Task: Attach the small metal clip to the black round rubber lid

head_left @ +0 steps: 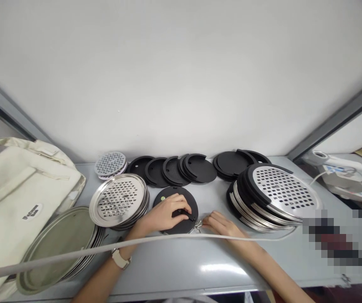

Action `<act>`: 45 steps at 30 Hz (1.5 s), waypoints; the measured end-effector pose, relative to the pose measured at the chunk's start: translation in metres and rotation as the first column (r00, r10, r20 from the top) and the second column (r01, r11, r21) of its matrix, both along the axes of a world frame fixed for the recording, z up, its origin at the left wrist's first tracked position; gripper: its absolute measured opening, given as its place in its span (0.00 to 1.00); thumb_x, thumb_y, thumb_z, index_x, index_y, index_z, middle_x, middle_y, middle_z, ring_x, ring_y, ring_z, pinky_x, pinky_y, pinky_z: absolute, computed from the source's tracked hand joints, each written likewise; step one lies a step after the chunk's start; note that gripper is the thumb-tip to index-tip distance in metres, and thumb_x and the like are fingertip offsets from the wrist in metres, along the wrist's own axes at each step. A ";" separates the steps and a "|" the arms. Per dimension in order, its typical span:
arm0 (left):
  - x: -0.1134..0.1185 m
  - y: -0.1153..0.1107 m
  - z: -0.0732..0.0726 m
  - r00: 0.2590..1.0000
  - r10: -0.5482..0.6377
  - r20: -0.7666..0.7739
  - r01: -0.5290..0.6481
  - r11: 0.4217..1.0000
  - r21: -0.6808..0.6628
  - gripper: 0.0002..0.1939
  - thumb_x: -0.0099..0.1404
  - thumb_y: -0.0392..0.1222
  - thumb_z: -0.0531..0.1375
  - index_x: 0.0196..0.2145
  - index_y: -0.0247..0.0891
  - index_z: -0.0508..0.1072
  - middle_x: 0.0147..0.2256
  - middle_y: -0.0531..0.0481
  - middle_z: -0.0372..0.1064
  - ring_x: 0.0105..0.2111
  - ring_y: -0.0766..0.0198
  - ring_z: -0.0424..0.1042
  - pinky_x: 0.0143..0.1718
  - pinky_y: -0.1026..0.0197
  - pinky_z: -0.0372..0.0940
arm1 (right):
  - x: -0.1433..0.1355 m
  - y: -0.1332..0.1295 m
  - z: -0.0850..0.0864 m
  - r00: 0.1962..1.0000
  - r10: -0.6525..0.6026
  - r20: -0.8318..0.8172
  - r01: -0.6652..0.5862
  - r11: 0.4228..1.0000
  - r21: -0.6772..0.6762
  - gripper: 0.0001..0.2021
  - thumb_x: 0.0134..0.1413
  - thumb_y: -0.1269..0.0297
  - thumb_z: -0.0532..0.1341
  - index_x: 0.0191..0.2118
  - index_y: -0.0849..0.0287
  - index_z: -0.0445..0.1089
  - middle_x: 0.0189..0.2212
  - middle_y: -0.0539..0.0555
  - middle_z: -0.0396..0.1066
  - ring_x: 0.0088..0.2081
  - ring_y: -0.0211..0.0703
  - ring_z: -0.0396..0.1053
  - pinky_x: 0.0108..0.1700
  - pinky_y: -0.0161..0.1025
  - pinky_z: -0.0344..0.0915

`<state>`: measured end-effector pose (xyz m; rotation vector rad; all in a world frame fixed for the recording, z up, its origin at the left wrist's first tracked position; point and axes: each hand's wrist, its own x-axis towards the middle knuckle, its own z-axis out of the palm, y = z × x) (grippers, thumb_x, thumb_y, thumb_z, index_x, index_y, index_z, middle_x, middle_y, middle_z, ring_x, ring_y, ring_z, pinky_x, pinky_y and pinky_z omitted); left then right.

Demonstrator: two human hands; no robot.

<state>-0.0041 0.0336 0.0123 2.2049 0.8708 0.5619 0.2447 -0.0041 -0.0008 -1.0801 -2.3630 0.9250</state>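
A round black disc point(189, 198) with a small green sticker lies in front of me. My left hand point(173, 212) rests on it, thumb and fingers curled together over a small dark part near its right side. What exactly they pinch is unclear. Just right of the disc is a little cluster of thin silver metal pieces point(198, 226), too small to name. My right hand point(220, 224) is beside this cluster with its fingertips pressed together, and anything between them is hidden. A pale watch point(121, 259) is on my left wrist.
Perforated metal discs point(119, 200) are stacked at left, others with black rims point(282, 189) at right. Black notched discs point(196, 168) line the wall. Green oval trays point(61, 240) and a cream bag point(10, 202) stand left. A white cable point(152, 239) crosses above my forearms.
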 end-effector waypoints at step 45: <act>0.002 -0.001 0.002 1.000 -0.004 -0.017 0.004 1.000 0.028 0.07 0.65 0.36 0.58 0.41 0.41 0.72 0.40 0.50 0.67 0.44 0.63 0.65 0.47 0.61 0.59 | -0.011 0.029 0.023 0.987 -0.012 -0.158 -0.030 0.965 -0.261 0.06 0.55 0.63 0.62 0.33 0.59 0.72 0.31 0.52 0.71 0.34 0.40 0.68 0.40 0.36 0.64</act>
